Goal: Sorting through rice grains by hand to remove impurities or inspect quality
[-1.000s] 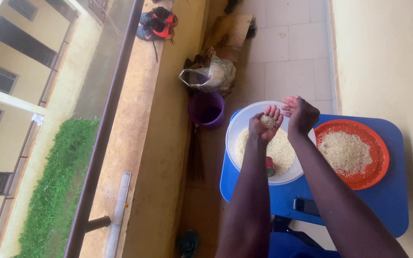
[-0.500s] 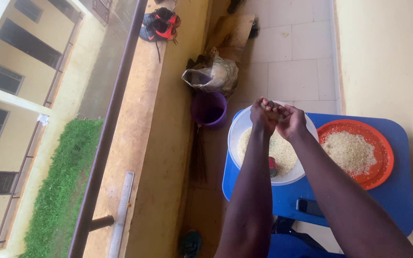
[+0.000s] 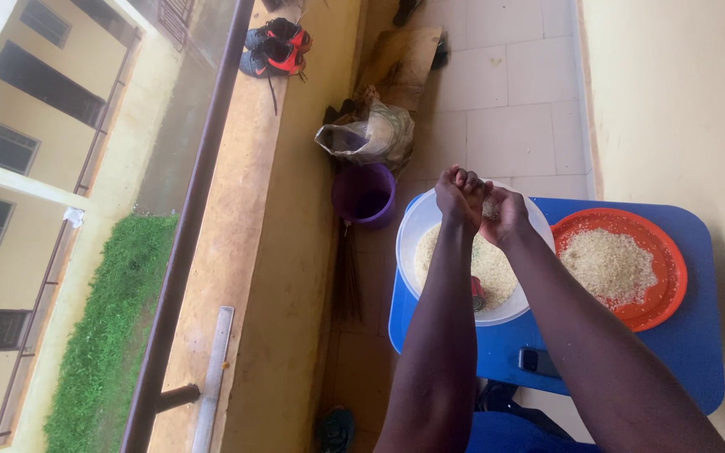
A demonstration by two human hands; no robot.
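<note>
Both hands are raised together over the white bowl (image 3: pixel 430 220), which stands on the blue table (image 3: pixel 681 352). On the left hand (image 3: pixel 459 197) the fingers (image 3: pixel 461 179) are curled inward and tipped toward the right hand (image 3: pixel 505 214), and the two hands touch each other at the fingertips. A small heap of pale rice grains (image 3: pixel 490 208) shows in the gap between them, lying against the cupped right palm; I cannot tell how firmly either hand presses on it. More of the same rice (image 3: pixel 497 273) lies below in the bowl, where a small red tin (image 3: pixel 477 294) is partly hidden behind the left forearm. Just to the right stands an orange plate (image 3: pixel 671 277) with another heap of rice. A dark phone (image 3: pixel 537 361) lies on the table's near edge.
</note>
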